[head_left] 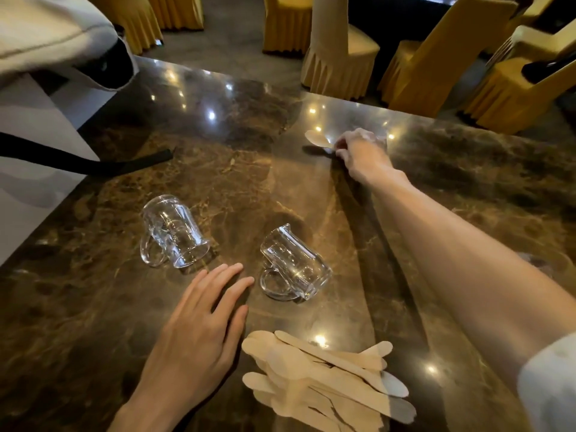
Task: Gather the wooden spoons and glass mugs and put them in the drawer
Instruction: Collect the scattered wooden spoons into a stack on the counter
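Observation:
Two clear glass mugs lie on their sides on the brown marble table [93, 291]: one mug [171, 233] at centre left, the other mug [294, 269] to its right. A pile of several pale wooden spoons [324, 378] rests near the front edge. My left hand [199, 332] lies flat and open on the table between the mugs and the pile, holding nothing. My right hand [358, 148] reaches far across the table, its fingers pinched on a single wooden spoon [316, 138] whose bowl sticks out to the left.
A black strap [93, 163] lies across the table's left side, next to a white surface [28, 145]. Yellow-covered chairs [430, 67] stand beyond the far edge. A pale cloth bag [56, 32] hangs at top left.

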A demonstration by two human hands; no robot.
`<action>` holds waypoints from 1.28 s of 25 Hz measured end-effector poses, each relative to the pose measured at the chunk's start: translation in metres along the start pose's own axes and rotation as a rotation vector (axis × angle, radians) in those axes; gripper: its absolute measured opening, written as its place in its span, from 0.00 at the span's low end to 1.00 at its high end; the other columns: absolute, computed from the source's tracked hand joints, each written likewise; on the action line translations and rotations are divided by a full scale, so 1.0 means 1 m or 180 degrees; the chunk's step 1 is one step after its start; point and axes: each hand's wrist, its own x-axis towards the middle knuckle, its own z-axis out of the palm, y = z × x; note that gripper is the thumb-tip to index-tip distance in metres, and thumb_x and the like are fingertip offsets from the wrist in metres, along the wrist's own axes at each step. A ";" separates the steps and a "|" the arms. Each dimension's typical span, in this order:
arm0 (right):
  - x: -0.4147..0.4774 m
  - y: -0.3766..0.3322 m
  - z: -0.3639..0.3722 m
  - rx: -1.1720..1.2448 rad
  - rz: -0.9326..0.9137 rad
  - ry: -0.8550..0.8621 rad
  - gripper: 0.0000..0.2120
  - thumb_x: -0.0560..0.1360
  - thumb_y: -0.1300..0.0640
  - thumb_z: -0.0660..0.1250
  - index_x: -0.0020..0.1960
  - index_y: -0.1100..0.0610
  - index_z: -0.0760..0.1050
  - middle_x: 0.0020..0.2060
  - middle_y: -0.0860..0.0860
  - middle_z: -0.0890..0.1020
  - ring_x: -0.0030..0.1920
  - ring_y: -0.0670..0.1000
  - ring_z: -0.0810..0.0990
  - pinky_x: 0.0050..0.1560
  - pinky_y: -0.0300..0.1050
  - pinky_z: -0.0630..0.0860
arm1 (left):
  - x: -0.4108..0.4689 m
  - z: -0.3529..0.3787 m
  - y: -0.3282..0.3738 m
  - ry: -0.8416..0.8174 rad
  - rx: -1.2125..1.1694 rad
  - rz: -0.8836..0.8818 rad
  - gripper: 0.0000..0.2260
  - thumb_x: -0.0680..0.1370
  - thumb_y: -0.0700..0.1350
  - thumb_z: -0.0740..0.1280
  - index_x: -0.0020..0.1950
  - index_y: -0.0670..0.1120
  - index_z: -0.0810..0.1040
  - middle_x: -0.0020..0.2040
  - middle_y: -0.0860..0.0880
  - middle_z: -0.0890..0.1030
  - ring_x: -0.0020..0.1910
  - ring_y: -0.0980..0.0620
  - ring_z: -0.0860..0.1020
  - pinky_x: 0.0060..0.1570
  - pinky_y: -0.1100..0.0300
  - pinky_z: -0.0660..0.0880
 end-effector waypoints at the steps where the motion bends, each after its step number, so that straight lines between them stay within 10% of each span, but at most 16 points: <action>1: -0.007 -0.003 -0.004 0.0113 -0.0020 0.0026 0.11 0.78 0.59 0.62 0.59 0.60 0.76 0.55 0.57 0.77 0.54 0.54 0.77 0.59 0.48 0.74 | -0.001 0.000 0.000 0.0018 0.0012 -0.0006 0.19 0.80 0.52 0.52 0.68 0.50 0.69 0.70 0.52 0.69 0.71 0.56 0.62 0.72 0.53 0.57; 7: -0.064 -0.028 -0.051 0.0444 -0.0177 0.0234 0.10 0.76 0.60 0.65 0.57 0.59 0.77 0.52 0.55 0.79 0.46 0.46 0.73 0.38 0.28 0.63 | -0.002 0.000 0.000 0.0125 -0.0112 0.0079 0.18 0.80 0.50 0.55 0.68 0.48 0.70 0.69 0.51 0.70 0.71 0.55 0.62 0.72 0.53 0.56; 15: -0.204 -0.063 -0.086 0.0516 -0.0323 -0.0272 0.10 0.76 0.57 0.65 0.56 0.53 0.78 0.52 0.49 0.79 0.51 0.49 0.77 0.53 0.48 0.75 | -0.004 -0.003 0.004 0.0042 -0.0074 0.0053 0.18 0.80 0.48 0.56 0.68 0.46 0.69 0.69 0.47 0.69 0.71 0.49 0.64 0.71 0.48 0.60; 32: -0.315 -0.079 -0.042 0.0120 -0.0216 -0.0571 0.08 0.76 0.52 0.65 0.53 0.49 0.79 0.47 0.45 0.81 0.49 0.49 0.79 0.59 0.46 0.67 | -0.012 -0.002 0.002 0.0154 -0.0070 0.0189 0.18 0.80 0.46 0.58 0.69 0.43 0.69 0.71 0.45 0.68 0.72 0.48 0.63 0.74 0.52 0.53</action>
